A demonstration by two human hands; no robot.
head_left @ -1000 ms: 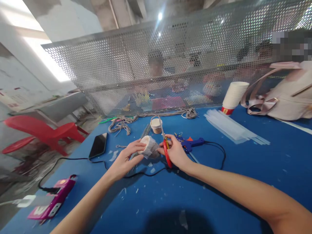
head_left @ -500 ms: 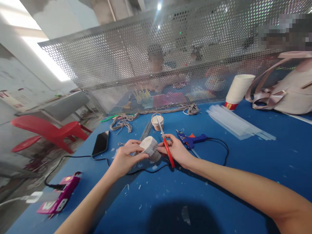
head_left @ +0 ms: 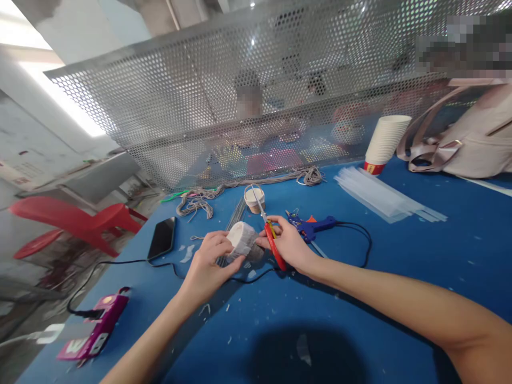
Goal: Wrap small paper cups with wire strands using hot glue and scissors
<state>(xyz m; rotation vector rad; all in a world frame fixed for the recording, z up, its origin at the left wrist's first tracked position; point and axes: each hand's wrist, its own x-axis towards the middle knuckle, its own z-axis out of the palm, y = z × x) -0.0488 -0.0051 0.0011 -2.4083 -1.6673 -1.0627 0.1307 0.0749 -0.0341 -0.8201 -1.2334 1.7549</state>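
Observation:
My left hand (head_left: 212,261) is closed around a small round cup (head_left: 241,240) wrapped in whitish material, tipped so its pale opening faces up and left. My right hand (head_left: 292,244) has red-handled scissors (head_left: 274,248) tucked in it, blades pointing up and away. The thumb and fingertips of that hand also pinch at the cup's right side, where a greyish part hangs below; what exactly they grip is too small to tell. Just beyond the blades stands a little bucket (head_left: 255,201) with a thin handle, pale above and brown below.
A blue glue gun (head_left: 314,226) lies right of my right hand, its black cord curling. Translucent sticks (head_left: 384,194), stacked paper cups (head_left: 387,141) and a bag (head_left: 476,138) are farther right. Leftward are a phone (head_left: 162,237), grey cord (head_left: 196,202) and a purple power strip (head_left: 98,325). A perforated metal screen (head_left: 180,101) borders the back.
The whole view has shifted slightly, so most things sit a little farther left. Both hands keep their hold, and the cup and scissors have turned only slightly.

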